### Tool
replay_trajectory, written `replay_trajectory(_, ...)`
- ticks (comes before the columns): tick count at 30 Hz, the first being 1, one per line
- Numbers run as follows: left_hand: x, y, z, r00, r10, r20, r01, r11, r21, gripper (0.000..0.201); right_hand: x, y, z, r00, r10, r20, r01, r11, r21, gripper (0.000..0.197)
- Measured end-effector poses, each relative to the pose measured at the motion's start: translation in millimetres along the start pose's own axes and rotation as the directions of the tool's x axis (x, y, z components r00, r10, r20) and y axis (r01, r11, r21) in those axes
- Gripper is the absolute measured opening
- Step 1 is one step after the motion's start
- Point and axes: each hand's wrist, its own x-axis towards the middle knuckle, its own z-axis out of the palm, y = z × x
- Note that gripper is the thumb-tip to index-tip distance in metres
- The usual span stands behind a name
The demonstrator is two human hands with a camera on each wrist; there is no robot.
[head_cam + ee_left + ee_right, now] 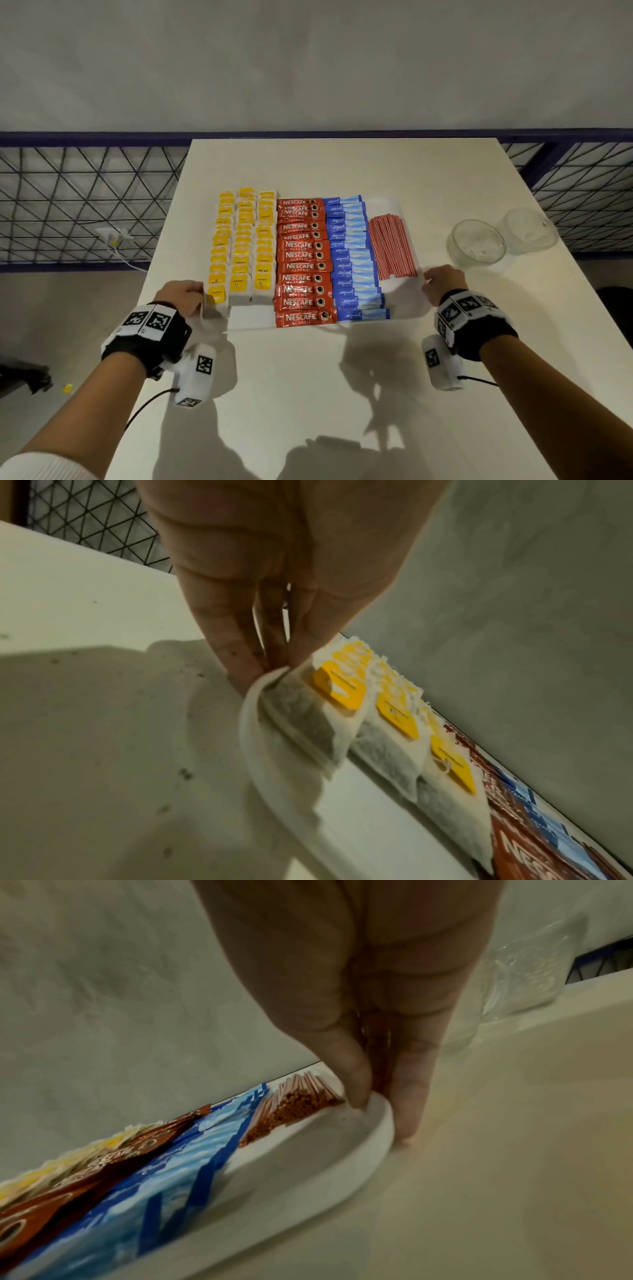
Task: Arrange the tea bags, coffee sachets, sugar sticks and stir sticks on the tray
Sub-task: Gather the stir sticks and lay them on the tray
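head view: tray (251, 318) (white) holds sorted tea bags (241, 246), sachets (301, 257).

White tray (404, 301) on a pale table (342, 394), holding, from left to right, three columns of yellow-tagged tea bags (241, 250), red coffee sachets (301, 260), blue sugar sticks (352, 257) and a bundle of red-striped stir sticks (390, 250). The left hand (183, 296) meets the tray's left edge, the right hand (443, 282) its right edge. Two glass bowls (478, 243) stand to the right.
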Motion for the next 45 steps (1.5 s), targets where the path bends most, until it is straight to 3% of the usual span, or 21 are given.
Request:
replay_trajectory(4, 10, 6, -6, 1.000, 0.015, 0.000, -0.015, 0.997, 0.081, 0.032, 9, -9, -1, 0.999, 0.044, -0.011, -0.043, 0.995, 0.085, 0.032)
replay_trajectory(12, 22, 18, -7, 0.992, 0.099, -0.073, -0.094, 0.993, 0.075, 0.031, 27, -22, -6, 0.994, 0.091, -0.052, -0.081, 0.984, 0.160, 0.032)
replay_trajectory(22, 18, 20, -6, 0.993, 0.089, -0.077, -0.084, 0.994, 0.077, 0.033, 25, -21, -5, 0.994, 0.093, -0.059, -0.080, 0.980, 0.183, 0.033)
replay_trajectory(25, 3, 27, -7, 0.969, 0.130, -0.209, -0.118, 0.991, 0.069, 0.036, 15, -12, -1, 0.994, 0.101, -0.034, -0.087, 0.949, 0.302, 0.036)
replay_trajectory(28, -33, 47, 8, 0.932, 0.243, -0.269, -0.261, 0.965, -0.034, 0.039, 0, 9, 6, 0.987, 0.145, -0.064, -0.099, 0.880, 0.464, 0.031)
replay_trajectory(32, -73, 77, 47, 0.901, 0.405, -0.153, -0.417, 0.907, -0.052, 0.032, -23, 49, -2, 0.960, 0.224, -0.167, -0.096, 0.827, 0.554, 0.024)
replay_trajectory(35, -94, 102, 81, 0.889, 0.457, -0.036, -0.458, 0.885, -0.087, 0.030, -31, 85, -23, 0.889, 0.303, -0.342, -0.025, 0.780, 0.625, 0.026)
replay_trajectory(38, -109, 130, 112, 0.841, 0.534, 0.086, -0.531, 0.845, -0.063, 0.036, -23, 117, -52, 0.841, 0.346, -0.415, 0.020, 0.748, 0.664, 0.036)
replay_trajectory(41, -124, 164, 143, 0.807, 0.556, 0.199, -0.574, 0.818, 0.042, 0.045, 6, 145, -78, 0.855, 0.275, -0.440, 0.069, 0.780, 0.622, 0.047)
replay_trajectory(45, -144, 205, 204, 0.810, 0.550, 0.201, -0.575, 0.813, 0.093, 0.074, 46, 169, -99, 0.921, 0.069, -0.383, 0.147, 0.850, 0.506, 0.064)
